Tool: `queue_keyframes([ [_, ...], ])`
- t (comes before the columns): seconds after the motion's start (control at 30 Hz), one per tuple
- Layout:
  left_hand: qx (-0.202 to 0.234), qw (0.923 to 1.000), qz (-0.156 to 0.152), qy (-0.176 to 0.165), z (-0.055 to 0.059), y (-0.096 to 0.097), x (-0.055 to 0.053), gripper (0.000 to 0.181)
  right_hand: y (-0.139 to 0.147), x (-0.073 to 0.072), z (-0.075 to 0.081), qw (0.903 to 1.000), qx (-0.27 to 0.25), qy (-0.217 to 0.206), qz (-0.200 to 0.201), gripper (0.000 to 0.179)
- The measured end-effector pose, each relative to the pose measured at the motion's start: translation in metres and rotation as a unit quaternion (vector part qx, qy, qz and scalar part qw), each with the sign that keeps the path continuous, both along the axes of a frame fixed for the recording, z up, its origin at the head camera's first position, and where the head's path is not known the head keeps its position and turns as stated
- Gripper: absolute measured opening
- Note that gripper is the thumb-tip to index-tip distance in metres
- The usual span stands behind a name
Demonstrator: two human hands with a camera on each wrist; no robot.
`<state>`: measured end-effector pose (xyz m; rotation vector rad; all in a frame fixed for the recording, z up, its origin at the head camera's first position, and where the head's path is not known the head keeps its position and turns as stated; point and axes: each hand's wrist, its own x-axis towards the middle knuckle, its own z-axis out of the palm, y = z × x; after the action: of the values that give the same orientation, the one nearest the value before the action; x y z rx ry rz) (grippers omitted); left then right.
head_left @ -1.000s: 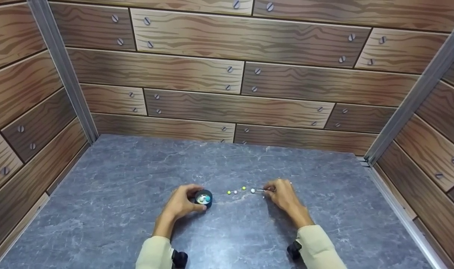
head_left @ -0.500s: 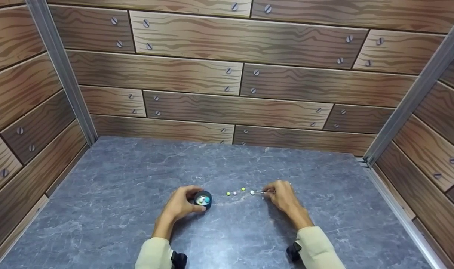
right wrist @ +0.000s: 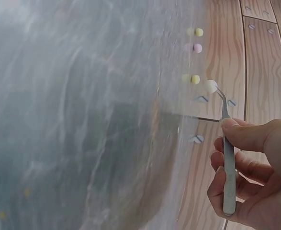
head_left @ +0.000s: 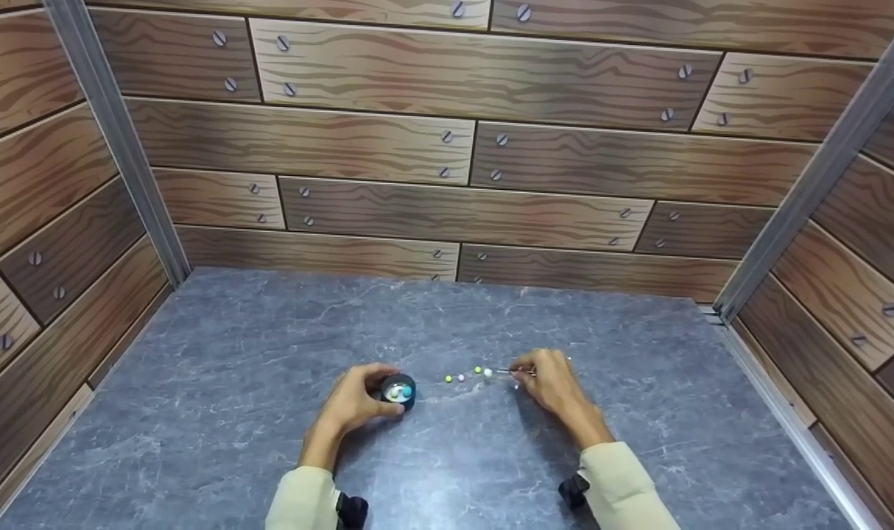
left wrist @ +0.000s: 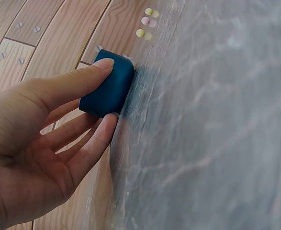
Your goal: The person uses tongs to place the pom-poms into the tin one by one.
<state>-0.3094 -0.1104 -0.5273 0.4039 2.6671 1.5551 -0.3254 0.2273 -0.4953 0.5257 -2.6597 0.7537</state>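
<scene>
My left hand grips a small dark blue round container standing on the table, thumb on one side and fingers on the other. Several beads, blue, white and yellowish, show inside it in the head view. In my right hand is a pair of metal tweezers, pinched between thumb and fingers. Their bent tips hold a white bead, raised off the tabletop in the right wrist view. Left of that bead lie a yellow bead, a pale pink bead and another yellow bead.
The grey marbled table is bounded by wood-patterned panels at the back and sides. Metal posts stand at the corners. A black strap device sits on each wrist, below the pale sleeves.
My right hand, with the tweezers and the white bead, has shifted slightly left and up, bringing the bead closer to the nearest yellow one. My left hand stays on the container.
</scene>
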Motion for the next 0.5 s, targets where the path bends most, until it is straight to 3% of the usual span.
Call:
queue_keyframes([
  [0.5, 0.009, 0.9999, -0.002, 0.01, 0.0, 0.0, 0.001, 0.059, -0.025, 0.004, 0.004, 0.998, -0.004, 0.043, 0.046, 0.01],
])
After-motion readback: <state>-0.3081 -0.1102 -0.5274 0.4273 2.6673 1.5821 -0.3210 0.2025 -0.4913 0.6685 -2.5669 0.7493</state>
